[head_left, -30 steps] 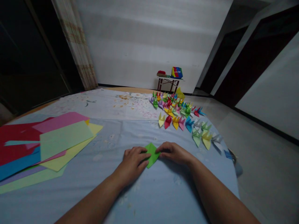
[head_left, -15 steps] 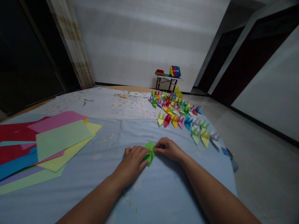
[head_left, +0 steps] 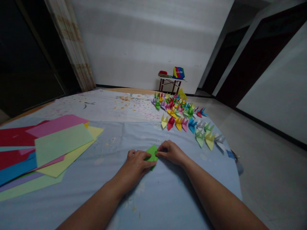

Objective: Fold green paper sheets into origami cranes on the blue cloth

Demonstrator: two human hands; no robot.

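A small folded green paper lies on the light blue sheet in front of me. My left hand presses on the paper's left and lower part, fingers curled over it. My right hand pinches its right edge with thumb and fingers closed. Most of the paper is hidden under my fingers.
A fan of large coloured paper sheets lies at the left. Several folded paper cranes stand in rows at the far right of the sheet. A small table with colourful items stands by the wall. Bare floor runs along the right.
The green paper has been folded narrower between my hands. Both hands have drawn closer together and slightly away from me.
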